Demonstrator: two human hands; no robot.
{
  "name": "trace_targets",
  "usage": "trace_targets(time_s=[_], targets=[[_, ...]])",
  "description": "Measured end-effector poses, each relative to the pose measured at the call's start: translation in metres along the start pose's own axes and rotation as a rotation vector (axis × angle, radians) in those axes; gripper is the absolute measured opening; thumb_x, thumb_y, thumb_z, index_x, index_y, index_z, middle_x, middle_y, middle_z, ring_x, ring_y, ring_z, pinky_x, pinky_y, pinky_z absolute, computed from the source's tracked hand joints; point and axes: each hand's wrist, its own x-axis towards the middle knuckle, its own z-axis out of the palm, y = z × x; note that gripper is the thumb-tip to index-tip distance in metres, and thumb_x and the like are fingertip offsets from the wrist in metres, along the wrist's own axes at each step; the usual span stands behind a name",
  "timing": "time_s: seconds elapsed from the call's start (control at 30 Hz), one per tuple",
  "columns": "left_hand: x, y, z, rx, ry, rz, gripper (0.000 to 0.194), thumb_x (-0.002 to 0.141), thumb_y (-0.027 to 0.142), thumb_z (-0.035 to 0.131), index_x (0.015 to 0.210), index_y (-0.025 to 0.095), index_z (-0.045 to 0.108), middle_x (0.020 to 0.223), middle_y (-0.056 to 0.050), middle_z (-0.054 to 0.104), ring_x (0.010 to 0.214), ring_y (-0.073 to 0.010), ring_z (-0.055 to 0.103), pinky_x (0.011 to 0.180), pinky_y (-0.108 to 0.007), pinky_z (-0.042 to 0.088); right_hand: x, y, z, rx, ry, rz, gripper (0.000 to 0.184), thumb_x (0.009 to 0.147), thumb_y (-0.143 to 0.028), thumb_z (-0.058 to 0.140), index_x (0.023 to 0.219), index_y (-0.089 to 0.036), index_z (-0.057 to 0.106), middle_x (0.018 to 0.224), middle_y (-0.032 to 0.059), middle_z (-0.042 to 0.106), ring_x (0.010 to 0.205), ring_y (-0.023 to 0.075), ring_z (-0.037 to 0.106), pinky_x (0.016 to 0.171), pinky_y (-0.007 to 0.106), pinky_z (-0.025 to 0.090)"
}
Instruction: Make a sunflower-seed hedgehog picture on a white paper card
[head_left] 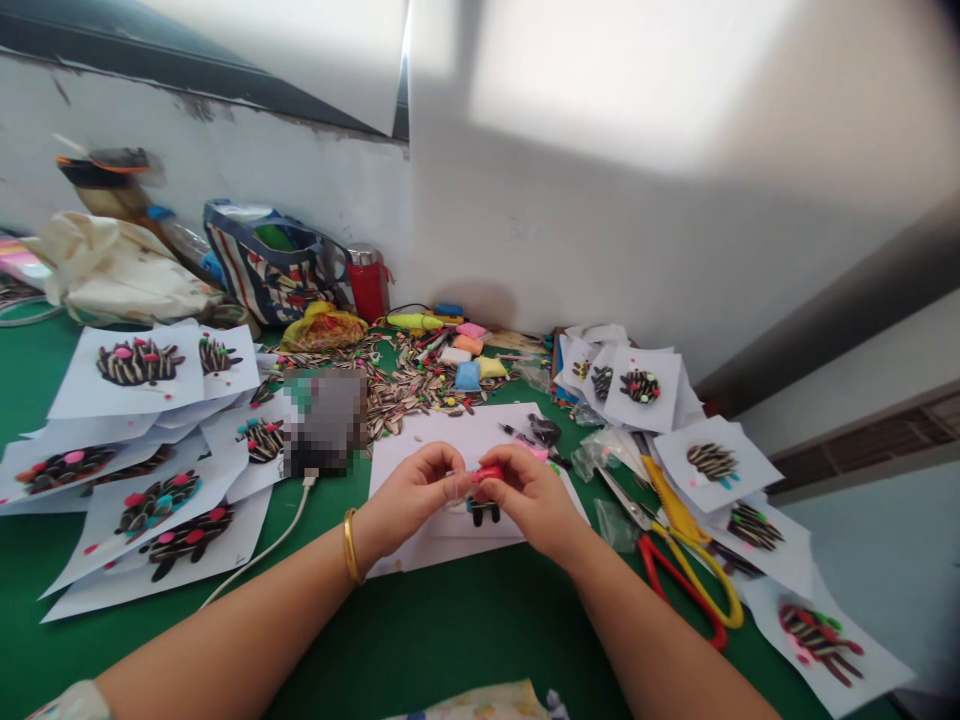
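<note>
My left hand (pixel 420 495) and my right hand (pixel 538 498) meet over the white paper (pixel 397 455), fingers pinched together. Between the right fingertips is a lump of red modelling clay (pixel 489 472). The left thumb and fingers close at the clay's left side, where a bit of clear plastic film seems to show; the exact grip is partly hidden. Under the hands lies a small sheet with a dark clay figure (pixel 484 512), mostly covered by my fingers. Just behind the right hand, a black pen (pixel 517 435) and a dark lump (pixel 544 430) rest on the paper.
Sunflower seeds (pixel 405 375) and coloured clay packs (pixel 467 376) spread behind the paper. Seed-and-clay pictures (pixel 127 385) pile up left; more picture sheets (pixel 720 465) lie right. Red-and-yellow scissors (pixel 705 580) lie beside my right forearm. A cable (pixel 270 545) runs from a blurred-out device (pixel 326 420).
</note>
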Motion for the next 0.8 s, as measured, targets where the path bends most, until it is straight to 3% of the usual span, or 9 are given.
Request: trace_targets(time_s=[0.17,0.27,0.43,0.6,0.8], targets=[[0.0005,0.0063,0.0031,0.091,0.032,0.004,0.022,0.082,0.036,0.069,0.091,0.017,0.061,0.082,0.0,0.06,0.072,-0.0128,0.054,0.068,-0.026,0.043,0.0002,-0.0028,-0.003,0.053,-0.04,0.008,0.024,0.088,-0.042,0.061,0.098,-0.021,0.059,0.082,0.0009,0.065,0.072,0.0169,0.069,0.065,0.03,0.055],[0.0003,0.0081,0.003,0.127,0.026,0.015,0.023,0.082,0.037,0.068,0.086,0.016,0.061,0.08,0.0,0.058,0.071,-0.0122,0.053,0.068,-0.025,0.043,0.0003,-0.0019,-0.0032,0.048,-0.05,0.022,0.024,0.087,-0.041,0.062,0.1,-0.021,0.06,0.083,0.0009,0.065,0.072,0.0169,0.069,0.064,0.029,0.055],[-0.0016,0.0035,0.003,0.039,-0.032,-0.035,0.032,0.077,0.04,0.072,0.079,0.017,0.05,0.073,0.004,0.052,0.063,-0.009,0.05,0.058,-0.022,0.041,-0.0008,-0.0033,0.0006,-0.002,-0.066,0.013,0.024,0.079,-0.034,0.071,0.096,-0.02,0.062,0.08,0.0002,0.065,0.072,0.0163,0.066,0.064,0.029,0.053],[-0.0017,-0.0016,0.0044,-0.017,-0.097,-0.11,0.033,0.078,0.039,0.073,0.083,0.017,0.048,0.071,0.003,0.057,0.061,-0.0091,0.052,0.057,-0.022,0.042,-0.0027,-0.0095,0.0011,-0.072,-0.1,-0.033,0.019,0.079,-0.032,0.072,0.092,-0.021,0.065,0.081,0.0004,0.066,0.072,0.0155,0.064,0.065,0.028,0.051],[0.0009,0.001,-0.0022,-0.069,-0.025,-0.07,0.029,0.076,0.036,0.075,0.083,0.016,0.055,0.067,0.002,0.06,0.061,-0.01,0.055,0.061,-0.023,0.044,-0.0002,-0.0085,-0.0054,0.117,-0.04,0.017,0.025,0.081,-0.04,0.07,0.096,-0.021,0.061,0.079,-0.0002,0.065,0.071,0.017,0.067,0.064,0.029,0.053]])
